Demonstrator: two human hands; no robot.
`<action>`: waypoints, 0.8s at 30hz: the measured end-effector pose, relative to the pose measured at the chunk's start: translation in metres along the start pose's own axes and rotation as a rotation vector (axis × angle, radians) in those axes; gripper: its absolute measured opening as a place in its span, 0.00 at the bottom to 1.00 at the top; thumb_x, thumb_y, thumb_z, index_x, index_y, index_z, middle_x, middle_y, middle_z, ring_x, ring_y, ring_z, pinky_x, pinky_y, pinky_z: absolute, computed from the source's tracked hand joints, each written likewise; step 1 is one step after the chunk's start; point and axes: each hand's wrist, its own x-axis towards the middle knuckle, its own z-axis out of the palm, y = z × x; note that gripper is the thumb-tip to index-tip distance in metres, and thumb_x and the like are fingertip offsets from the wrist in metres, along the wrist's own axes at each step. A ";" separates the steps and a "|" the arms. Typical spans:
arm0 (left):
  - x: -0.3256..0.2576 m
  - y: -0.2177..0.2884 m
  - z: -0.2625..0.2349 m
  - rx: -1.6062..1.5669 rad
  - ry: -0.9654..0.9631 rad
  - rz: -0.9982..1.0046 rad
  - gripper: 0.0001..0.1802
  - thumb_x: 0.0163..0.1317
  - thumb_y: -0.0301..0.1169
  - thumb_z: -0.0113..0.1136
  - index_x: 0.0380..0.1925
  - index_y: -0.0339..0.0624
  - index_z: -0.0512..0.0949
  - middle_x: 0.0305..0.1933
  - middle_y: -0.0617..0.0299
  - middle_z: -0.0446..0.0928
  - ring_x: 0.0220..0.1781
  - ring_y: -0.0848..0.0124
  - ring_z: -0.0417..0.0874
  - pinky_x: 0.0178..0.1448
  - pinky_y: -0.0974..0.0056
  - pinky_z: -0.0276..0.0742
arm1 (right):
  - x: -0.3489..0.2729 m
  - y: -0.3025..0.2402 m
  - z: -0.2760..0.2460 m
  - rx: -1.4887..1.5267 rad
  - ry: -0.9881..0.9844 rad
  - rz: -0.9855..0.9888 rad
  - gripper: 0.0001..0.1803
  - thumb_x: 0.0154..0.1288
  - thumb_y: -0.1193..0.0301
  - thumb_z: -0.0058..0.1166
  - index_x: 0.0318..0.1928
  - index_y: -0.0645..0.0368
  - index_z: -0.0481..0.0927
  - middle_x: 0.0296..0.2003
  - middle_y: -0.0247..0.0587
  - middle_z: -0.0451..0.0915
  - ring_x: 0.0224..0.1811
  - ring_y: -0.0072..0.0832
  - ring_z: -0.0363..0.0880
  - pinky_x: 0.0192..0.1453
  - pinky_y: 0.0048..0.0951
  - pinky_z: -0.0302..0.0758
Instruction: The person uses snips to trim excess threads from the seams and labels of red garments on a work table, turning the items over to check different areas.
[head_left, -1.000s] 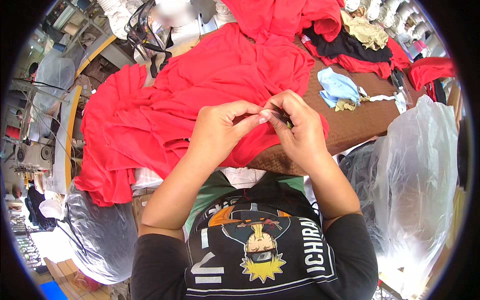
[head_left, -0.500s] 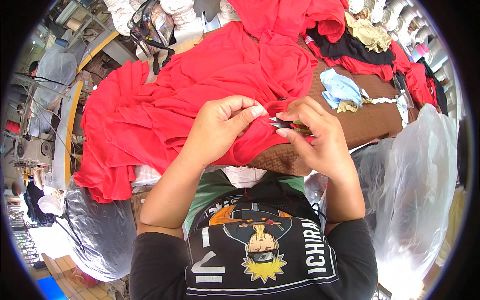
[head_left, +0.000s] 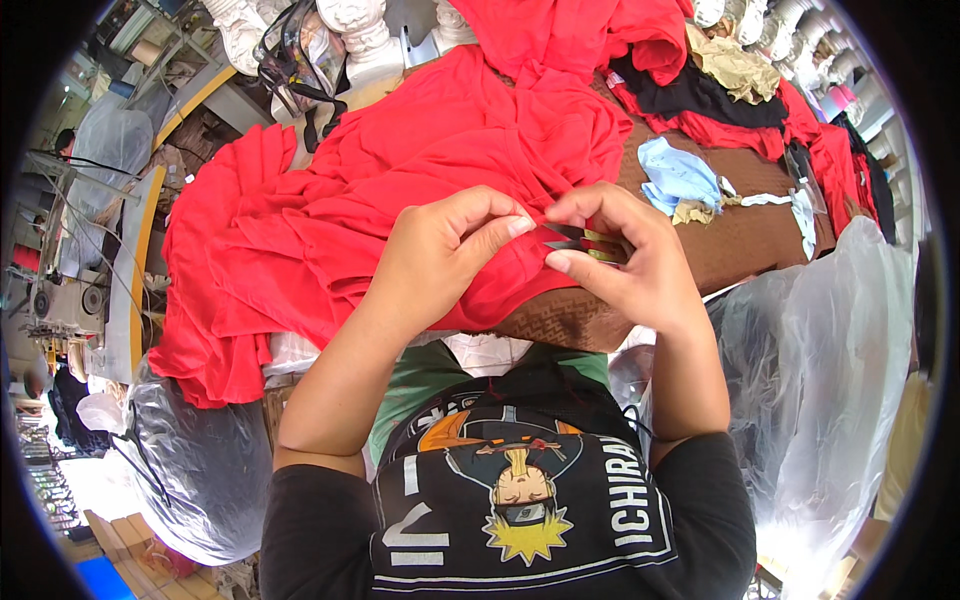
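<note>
At 10 o'clock, crumpled red cloth (head_left: 300,230); at 11, over it, left hand (head_left: 437,250) with thumb and forefinger pressed together, any pinched material indiscernible; at 2, dark-bladed snips (head_left: 572,245) with yellow-green handles, blades parted, held between thumb and curled fingers of right hand (head_left: 645,262).
</note>
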 end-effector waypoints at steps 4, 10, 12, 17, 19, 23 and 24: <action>-0.003 0.005 0.001 0.344 0.080 0.278 0.04 0.60 0.26 0.63 0.34 0.37 0.82 0.34 0.60 0.80 0.36 0.72 0.80 0.41 0.68 0.75 | 0.006 0.005 0.002 0.234 -0.255 0.394 0.13 0.59 0.76 0.63 0.45 0.59 0.81 0.30 0.29 0.77 0.32 0.13 0.75 0.34 0.21 0.71; -0.014 0.011 -0.002 0.625 -0.024 0.922 0.08 0.48 0.34 0.72 0.29 0.50 0.85 0.32 0.66 0.79 0.30 0.69 0.78 0.33 0.66 0.72 | 0.006 0.019 0.020 0.633 0.029 0.306 0.11 0.63 0.85 0.53 0.45 0.61 0.78 0.36 0.27 0.78 0.35 0.10 0.73 0.36 0.15 0.69; -0.029 0.026 -0.002 0.380 -0.326 0.803 0.12 0.44 0.43 0.75 0.25 0.51 0.84 0.31 0.69 0.79 0.26 0.69 0.77 0.30 0.66 0.70 | 0.003 0.021 0.015 0.648 0.042 0.318 0.12 0.62 0.86 0.51 0.45 0.61 0.78 0.35 0.26 0.77 0.32 0.08 0.70 0.35 0.13 0.66; -0.028 0.021 -0.015 0.255 0.108 0.554 0.10 0.52 0.32 0.71 0.30 0.42 0.81 0.36 0.61 0.80 0.38 0.66 0.81 0.42 0.65 0.74 | -0.002 0.023 0.018 0.711 0.014 0.221 0.13 0.62 0.87 0.50 0.43 0.59 0.78 0.33 0.26 0.76 0.25 0.08 0.67 0.27 0.11 0.62; -0.021 0.014 -0.005 0.304 0.193 0.500 0.09 0.52 0.27 0.69 0.32 0.40 0.80 0.43 0.58 0.79 0.47 0.65 0.79 0.50 0.62 0.73 | -0.003 0.020 0.016 0.707 -0.024 0.281 0.12 0.62 0.86 0.51 0.43 0.60 0.77 0.32 0.28 0.75 0.21 0.09 0.67 0.24 0.12 0.61; -0.017 0.008 0.004 0.577 0.153 0.572 0.16 0.47 0.24 0.71 0.38 0.45 0.81 0.55 0.58 0.75 0.59 0.59 0.73 0.62 0.57 0.67 | -0.001 0.016 0.021 0.825 0.009 0.340 0.09 0.63 0.84 0.53 0.43 0.60 0.75 0.29 0.30 0.75 0.16 0.11 0.67 0.18 0.14 0.61; -0.016 0.007 0.006 0.657 0.134 0.627 0.17 0.46 0.25 0.71 0.39 0.47 0.82 0.55 0.59 0.75 0.59 0.59 0.72 0.62 0.56 0.67 | -0.002 0.016 0.022 0.868 0.004 0.364 0.09 0.64 0.84 0.53 0.43 0.61 0.74 0.29 0.30 0.75 0.15 0.12 0.67 0.18 0.15 0.61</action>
